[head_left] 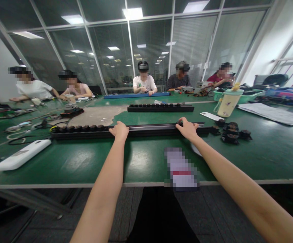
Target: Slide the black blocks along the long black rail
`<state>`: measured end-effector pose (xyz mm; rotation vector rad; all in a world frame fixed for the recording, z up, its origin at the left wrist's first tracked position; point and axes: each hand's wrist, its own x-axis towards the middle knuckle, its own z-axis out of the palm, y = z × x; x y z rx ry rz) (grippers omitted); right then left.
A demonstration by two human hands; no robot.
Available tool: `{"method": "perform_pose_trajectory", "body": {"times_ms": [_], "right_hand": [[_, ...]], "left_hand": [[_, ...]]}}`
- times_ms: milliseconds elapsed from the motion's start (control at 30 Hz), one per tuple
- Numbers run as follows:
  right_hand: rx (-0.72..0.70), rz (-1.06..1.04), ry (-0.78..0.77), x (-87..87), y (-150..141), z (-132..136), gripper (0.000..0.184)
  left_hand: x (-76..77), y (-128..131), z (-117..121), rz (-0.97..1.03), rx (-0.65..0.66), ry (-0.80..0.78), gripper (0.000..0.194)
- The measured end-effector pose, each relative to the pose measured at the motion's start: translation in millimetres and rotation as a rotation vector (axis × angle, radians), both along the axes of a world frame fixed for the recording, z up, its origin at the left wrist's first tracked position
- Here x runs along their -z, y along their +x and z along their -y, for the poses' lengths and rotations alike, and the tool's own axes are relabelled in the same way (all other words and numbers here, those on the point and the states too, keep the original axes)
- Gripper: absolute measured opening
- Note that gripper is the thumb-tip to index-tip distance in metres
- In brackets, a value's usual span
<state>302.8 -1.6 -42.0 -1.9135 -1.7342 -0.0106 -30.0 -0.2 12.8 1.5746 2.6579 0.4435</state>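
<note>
A long black rail [151,131] lies across the green table in front of me. Several small black round parts [85,128] sit in a row on its left stretch. My left hand [120,131] grips the rail just right of that row, its fingertips partly hidden. Toward the rail's right end, my right hand [187,129] pinches another small black part, mostly covered by the fingers, against the top of the rail. Loose black parts [229,135] of similar look are heaped beside the right end.
Behind lies a second black rail [161,108] with parts along it. A white phone [211,116] and a cup [228,104] stand right. Nearer are a white power bank-like block [24,154] and a blurred-out phone-shaped item [180,167]. People sit across the table, one at a blue bar [136,95].
</note>
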Motion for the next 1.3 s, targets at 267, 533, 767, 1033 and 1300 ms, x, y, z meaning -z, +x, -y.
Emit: {"method": "perform_pose_trajectory", "body": {"times_ms": [267,533,767,1033,1300], "right_hand": [[0.002,-0.017,-0.011,-2.0,0.3,1.5,0.042],[0.013,-0.003,-0.010,-1.1,1.0,0.2,0.042],[0.019,-0.016,-0.010,-1.4,1.7,-0.2,0.040],[0.024,-0.063,0.011,0.4,6.4,-1.7,0.040],[0.022,-0.072,0.021,1.3,7.3,-2.2,0.039]], "left_hand": [[-0.3,-0.5,-0.8,0.004,0.002,-0.003,0.052],[-0.4,0.1,0.9,-0.004,0.011,0.007,0.053],[-0.4,0.8,0.9,-0.006,0.001,0.004,0.055],[-1.1,1.2,1.5,-0.002,-0.001,0.004,0.054],[-0.4,0.7,0.1,0.002,-0.001,0.011,0.054]]}}
